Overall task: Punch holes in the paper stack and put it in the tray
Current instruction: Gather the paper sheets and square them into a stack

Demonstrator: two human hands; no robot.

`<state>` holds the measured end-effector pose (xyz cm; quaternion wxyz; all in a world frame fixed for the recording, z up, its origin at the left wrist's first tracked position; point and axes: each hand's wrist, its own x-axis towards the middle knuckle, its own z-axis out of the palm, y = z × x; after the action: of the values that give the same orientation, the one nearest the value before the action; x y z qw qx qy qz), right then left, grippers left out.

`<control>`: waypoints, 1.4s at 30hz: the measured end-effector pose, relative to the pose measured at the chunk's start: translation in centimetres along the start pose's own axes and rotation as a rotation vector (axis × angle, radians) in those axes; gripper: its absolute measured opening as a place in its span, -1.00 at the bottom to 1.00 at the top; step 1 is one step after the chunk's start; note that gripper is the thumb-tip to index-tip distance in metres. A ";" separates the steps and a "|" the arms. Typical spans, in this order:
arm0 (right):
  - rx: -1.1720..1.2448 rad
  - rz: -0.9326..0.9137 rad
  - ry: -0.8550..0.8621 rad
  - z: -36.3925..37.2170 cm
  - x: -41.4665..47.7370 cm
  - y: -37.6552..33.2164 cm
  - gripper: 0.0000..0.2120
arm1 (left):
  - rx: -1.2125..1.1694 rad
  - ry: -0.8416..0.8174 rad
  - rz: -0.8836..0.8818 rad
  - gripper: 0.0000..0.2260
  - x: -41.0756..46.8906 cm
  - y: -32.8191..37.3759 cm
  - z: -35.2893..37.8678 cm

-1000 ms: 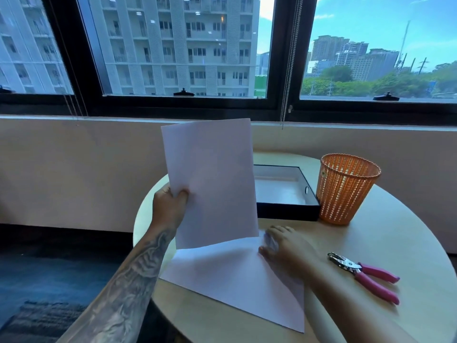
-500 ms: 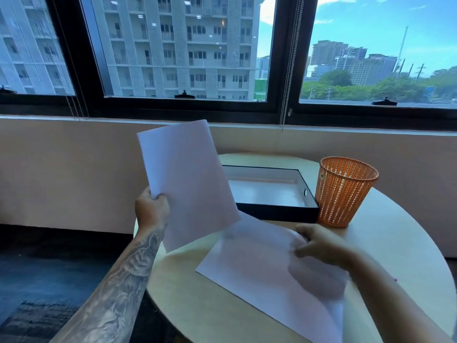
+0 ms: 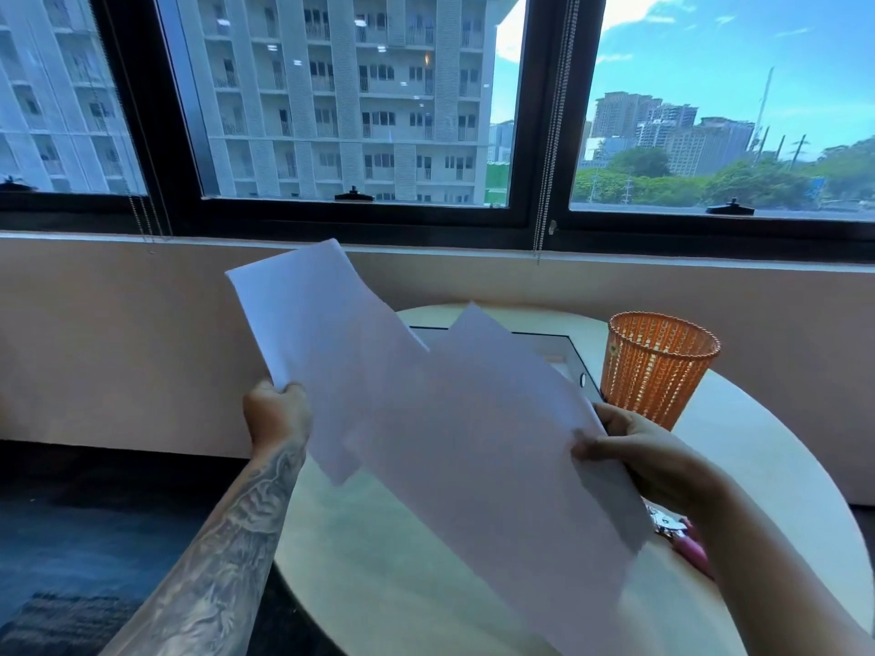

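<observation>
My left hand (image 3: 277, 411) grips the lower left edge of a white paper sheet (image 3: 322, 343), held up and tilted. My right hand (image 3: 634, 454) pinches the right edge of a second white sheet (image 3: 483, 456), lifted off the table and overlapping the first one in front. Behind the sheets lies the black tray (image 3: 575, 359), mostly hidden, with only its right rim and a corner showing. The pink-handled hole punch (image 3: 682, 537) lies on the table under my right wrist, partly covered.
An orange mesh basket (image 3: 656, 366) stands right of the tray. The round light table (image 3: 393, 570) has its curved edge at the left and front, with dark floor beyond. A low wall and windows run behind.
My right hand has lifted the second sheet off the table and brought it up against the sheet in my left hand. The left sheet has tilted further left.
</observation>
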<state>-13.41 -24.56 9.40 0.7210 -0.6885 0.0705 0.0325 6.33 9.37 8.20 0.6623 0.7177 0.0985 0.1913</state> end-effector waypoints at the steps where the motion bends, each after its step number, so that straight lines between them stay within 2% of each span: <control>1: 0.036 -0.016 0.009 0.0 0.0 0.0 -0.46 | 0.021 -0.005 0.010 -0.75 -0.2 0.1 0.1; 3: 0.103 -0.060 0.048 0.3 0.1 -0.1 -0.53 | 0.016 -0.047 0.016 -0.80 -0.6 0.3 0.3; 5: 0.165 -0.103 0.114 0.6 0.2 -0.2 -0.51 | -0.030 -0.100 0.006 -0.90 -1.1 0.4 0.5; 7: 0.214 -0.140 0.189 1.1 0.7 -0.1 -0.51 | -0.090 -0.190 -0.017 -0.90 -1.7 0.4 1.0; 10: 0.269 -0.163 0.309 2.0 1.6 0.3 -0.56 | -0.152 -0.444 -0.102 -0.82 -2.4 0.5 1.8; 13: 0.347 -0.203 0.390 3.1 2.5 0.9 -0.62 | -0.206 -0.638 -0.165 -0.86 -4.6 1.5 2.3; 17: 0.389 -0.275 0.471 4.5 3.2 1.5 -0.69 | -0.292 -0.742 -0.216 -0.81 -6.9 2.0 2.8; 19: 0.364 -0.302 0.488 5.0 3.3 1.7 -0.74 | -0.338 -0.760 -0.231 -0.76 -7.6 2.3 3.0; 22: 0.261 -0.330 0.535 5.6 3.2 1.6 -0.74 | -0.330 -0.761 -0.107 -0.74 -8.7 2.7 2.9; 27: 0.159 -0.394 0.519 4.4 2.8 0.5 -0.46 | -0.290 -0.703 0.020 -0.94 -8.2 4.1 3.3; 29: 0.091 -0.410 0.506 4.2 2.5 0.3 -0.48 | -0.294 -0.683 0.045 -0.93 -7.9 4.4 3.5; 32: 0.014 -0.405 0.502 4.4 2.4 1.5 -0.73 | -0.303 -0.686 0.023 -0.93 -8.0 3.3 3.6; 34: -0.014 -0.368 0.478 4.5 2.5 3.2 -0.78 | -0.270 -0.689 -0.002 -0.93 -8.6 1.6 3.6; 38: -0.071 -0.300 0.499 4.5 2.8 5.9 -0.76 | -0.245 -0.633 -0.027 -0.91 -9.6 -0.6 4.1; 40: -0.112 -0.273 0.547 4.3 2.9 6.2 -0.64 | -0.310 -0.581 -0.065 -0.94 -9.3 -0.5 4.4; 42: -0.099 -0.247 0.616 4.4 2.8 6.2 -0.49 | -0.390 -0.528 -0.126 -0.88 -8.9 -0.2 4.7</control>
<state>-11.33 -19.96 3.01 0.6299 -0.7037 0.1993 -0.2614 0.15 1.59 6.52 0.8003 0.5947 -0.0708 -0.0271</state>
